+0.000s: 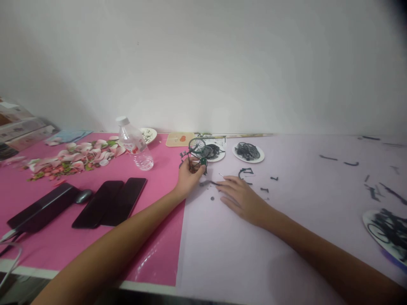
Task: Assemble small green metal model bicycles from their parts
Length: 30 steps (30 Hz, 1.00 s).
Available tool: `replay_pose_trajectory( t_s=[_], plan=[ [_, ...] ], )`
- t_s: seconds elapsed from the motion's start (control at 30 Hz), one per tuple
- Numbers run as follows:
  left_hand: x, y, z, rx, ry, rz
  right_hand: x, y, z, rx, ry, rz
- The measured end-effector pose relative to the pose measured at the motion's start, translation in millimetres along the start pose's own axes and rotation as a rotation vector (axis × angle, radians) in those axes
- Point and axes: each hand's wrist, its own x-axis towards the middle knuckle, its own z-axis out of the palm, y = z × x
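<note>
My left hand (190, 176) grips a small dark model bicycle (197, 148), thumb and fingers closed around its lower part, with a spoked wheel standing up above them. To the right, my right hand (243, 199) is low over the pale table, its fingers stretched out and apart. Its fingertips are at the end of a slim dark part (208, 183); whether they touch it I cannot tell. A thin silvery piece (221, 174) shows by the index finger. Below lies a small round grey disc (212, 198). A curved dark frame piece (246, 172) rests beyond the right hand.
Two white plates of dark parts (261, 157) stand behind the hands; another plate (367, 218) is at far right. Loose dark pieces (351, 163) lie scattered right. On the pink side are a water bottle (136, 144), two phones (98, 205), a black box (44, 207) and artificial petals (76, 159).
</note>
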Motion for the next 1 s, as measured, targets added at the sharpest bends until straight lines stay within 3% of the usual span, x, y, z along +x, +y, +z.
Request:
replay_pose_trajectory(
  t_s=[0.27,0.57,1.0],
  plan=[
    [0,3,1,0.027,-0.017,-0.001,1,-3,-2,-0.087,0.093,0.071],
    [0,-1,-1,0.053,-0.023,0.031,-2,-23,-5,0.039,-0.176,-0.067],
    [-2,1,1,0.062,-0.027,0.032,-3,-21,-8,0.128,-0.187,-0.045]
  ],
)
